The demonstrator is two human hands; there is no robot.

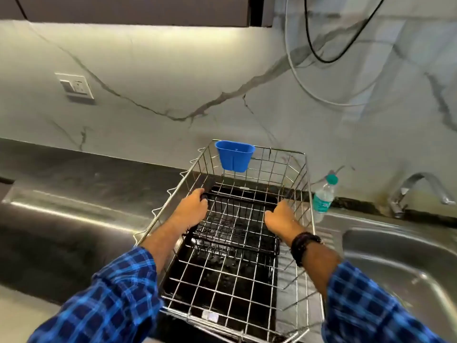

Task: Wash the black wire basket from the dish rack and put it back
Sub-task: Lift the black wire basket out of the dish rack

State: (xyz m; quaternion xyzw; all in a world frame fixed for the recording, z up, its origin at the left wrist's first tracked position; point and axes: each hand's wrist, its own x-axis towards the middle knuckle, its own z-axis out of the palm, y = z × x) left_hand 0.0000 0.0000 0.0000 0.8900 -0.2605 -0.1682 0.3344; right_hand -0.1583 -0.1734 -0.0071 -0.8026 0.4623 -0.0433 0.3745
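Observation:
The black wire basket [235, 224] sits inside the steel wire dish rack [304, 169], toward its far half, over a black drip tray. My left hand [194, 206] grips the basket's left rim with curled fingers. On the right rim, my right hand [280, 217] holds the basket the same way. Both forearms in blue plaid sleeves reach in over the rack's near edge. A dark beaded band circles my right wrist.
A blue plastic cup holder [235, 155] hangs on the rack's back wall. A water bottle with a green cap [322, 199] stands right of the rack. The steel sink [405, 263] and tap [418, 191] lie to the right, dark countertop [86, 184] to the left.

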